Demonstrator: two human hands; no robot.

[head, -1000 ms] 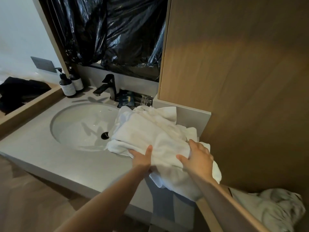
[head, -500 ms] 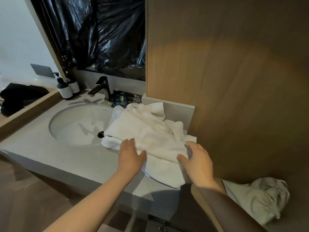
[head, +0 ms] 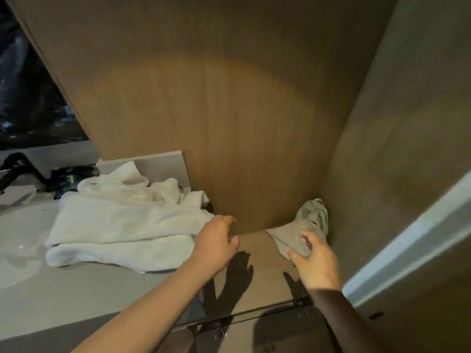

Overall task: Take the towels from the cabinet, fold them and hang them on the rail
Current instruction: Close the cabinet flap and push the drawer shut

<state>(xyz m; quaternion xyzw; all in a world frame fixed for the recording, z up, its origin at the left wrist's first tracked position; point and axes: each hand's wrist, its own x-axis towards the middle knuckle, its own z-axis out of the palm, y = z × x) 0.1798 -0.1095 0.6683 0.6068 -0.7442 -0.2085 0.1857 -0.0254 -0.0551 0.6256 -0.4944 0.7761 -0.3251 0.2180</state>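
My right grip (head: 316,261) pinches the near edge of a crumpled grey towel (head: 309,217) that lies in the back corner of the cabinet (head: 229,123), with thumb and fingers curled into the cloth. My left grip (head: 216,247) hovers over the shelf edge, fingers loosely bent and holding nothing, close to the corner of the white towels (head: 119,225). Those are heaped on the worktop (head: 63,296) beside the sink (head: 17,235), rumpled and only roughly doubled over, so I judge them fetched but not properly folded. Nothing hangs on the dark bar (head: 254,312) below the shelf front. It may be the rail, but I cannot be sure. By my reckoning the task is early: the grey towel has to come out, then comes all the folding and hanging.
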